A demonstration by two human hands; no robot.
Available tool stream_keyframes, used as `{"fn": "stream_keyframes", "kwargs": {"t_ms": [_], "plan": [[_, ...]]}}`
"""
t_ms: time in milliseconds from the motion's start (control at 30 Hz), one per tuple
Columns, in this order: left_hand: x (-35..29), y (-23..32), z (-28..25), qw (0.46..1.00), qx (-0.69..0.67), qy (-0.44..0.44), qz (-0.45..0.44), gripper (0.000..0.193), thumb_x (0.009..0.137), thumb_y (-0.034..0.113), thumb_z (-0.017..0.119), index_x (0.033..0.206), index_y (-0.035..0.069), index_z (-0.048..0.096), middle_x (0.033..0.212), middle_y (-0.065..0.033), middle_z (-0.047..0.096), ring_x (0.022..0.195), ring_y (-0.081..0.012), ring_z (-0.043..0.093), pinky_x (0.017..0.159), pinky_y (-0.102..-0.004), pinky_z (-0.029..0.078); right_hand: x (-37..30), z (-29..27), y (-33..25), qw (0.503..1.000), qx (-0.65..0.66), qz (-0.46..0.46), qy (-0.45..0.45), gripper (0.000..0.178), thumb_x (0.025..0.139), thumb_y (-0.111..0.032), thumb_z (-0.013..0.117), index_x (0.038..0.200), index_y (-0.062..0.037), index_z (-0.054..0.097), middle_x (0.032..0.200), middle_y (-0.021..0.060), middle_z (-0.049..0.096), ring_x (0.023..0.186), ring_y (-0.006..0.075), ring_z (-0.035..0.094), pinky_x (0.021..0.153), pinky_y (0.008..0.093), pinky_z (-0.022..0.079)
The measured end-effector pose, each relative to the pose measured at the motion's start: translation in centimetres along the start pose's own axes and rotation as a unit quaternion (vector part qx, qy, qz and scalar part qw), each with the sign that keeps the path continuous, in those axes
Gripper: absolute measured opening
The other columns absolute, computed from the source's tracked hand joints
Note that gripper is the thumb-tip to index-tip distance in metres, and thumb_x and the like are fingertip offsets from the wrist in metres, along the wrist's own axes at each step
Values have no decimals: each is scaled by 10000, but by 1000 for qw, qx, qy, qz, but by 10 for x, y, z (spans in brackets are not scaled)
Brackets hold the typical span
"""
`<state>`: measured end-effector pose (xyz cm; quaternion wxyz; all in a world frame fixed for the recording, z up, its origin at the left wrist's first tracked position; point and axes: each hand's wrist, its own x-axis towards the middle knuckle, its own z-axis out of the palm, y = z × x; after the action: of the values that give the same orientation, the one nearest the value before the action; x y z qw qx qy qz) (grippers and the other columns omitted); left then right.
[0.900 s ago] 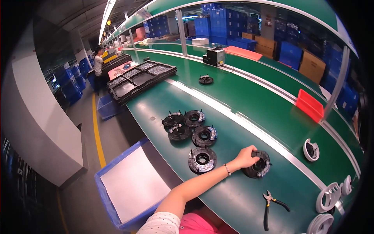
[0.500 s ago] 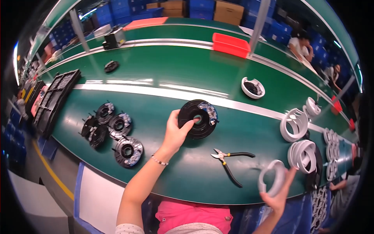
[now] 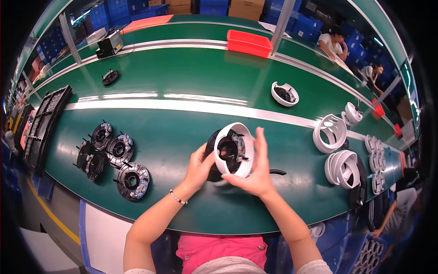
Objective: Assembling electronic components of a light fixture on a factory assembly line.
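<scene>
My left hand (image 3: 199, 168) grips a round black disc-shaped part (image 3: 211, 144) that carries a blue circuit board. Against its face, my right hand (image 3: 257, 170) holds a white plastic ring (image 3: 247, 164), fingers along its right side and thumb at its lower edge. Through the ring's opening I see black posts and a strip of board; whether the two are seated together I cannot tell. Diagonal cutting pliers lie behind and below my hands, mostly hidden; one black handle (image 3: 278, 172) shows. To the left rest several similar black discs with boards (image 3: 132, 181).
White rings (image 3: 343, 169) stand stacked at the right, beside a black item. Across the pale strip sit a white ring with a black part inside (image 3: 285, 94), a small black part (image 3: 111, 77) and a red bin (image 3: 249, 43). A black tray (image 3: 48, 123) lies far left. Other people sit beyond.
My right hand has brought the white ring from the lower right up to the black disc in my left hand. The pliers are now mostly covered. The whole view has shifted slightly.
</scene>
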<state>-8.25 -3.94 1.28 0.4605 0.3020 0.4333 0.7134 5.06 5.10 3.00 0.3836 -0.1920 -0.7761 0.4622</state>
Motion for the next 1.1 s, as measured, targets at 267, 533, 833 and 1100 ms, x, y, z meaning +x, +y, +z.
{"fn": "stream_keyframes", "kwargs": {"t_ms": [267,533,833,1100], "plan": [[-2,11,-2,920,-341,-116,-156,755,791,615,293,1257,21,318,1244,-172,387,1148,-303,386,969,-432,317,-5,7,-19,994,-81,20,-70,1126,490,-385,793,1300,32,131,1298,279,192,1195,355,249,975,411,256],[3,2,3,940,-259,-71,-211,600,837,521,278,1205,69,419,1091,-131,528,1012,-260,511,888,-404,407,-3,-6,-28,939,-258,-100,-203,1203,402,-454,791,1324,-36,141,1353,275,28,1246,454,71,967,560,147],[5,-1,8,928,-299,-105,-197,668,840,576,224,1214,49,390,1163,-147,468,1050,-268,481,898,-414,408,6,-28,-24,968,-120,-126,-180,1100,420,-297,796,1304,-35,195,1280,213,229,1181,387,247,967,433,260],[5,-4,17,952,-259,-116,-112,697,814,613,268,1274,91,296,1198,-118,430,1078,-252,455,901,-425,388,-9,-17,-11,991,40,115,-62,1172,474,-347,817,1301,32,78,1266,224,231,1154,324,328,947,401,304]]}}
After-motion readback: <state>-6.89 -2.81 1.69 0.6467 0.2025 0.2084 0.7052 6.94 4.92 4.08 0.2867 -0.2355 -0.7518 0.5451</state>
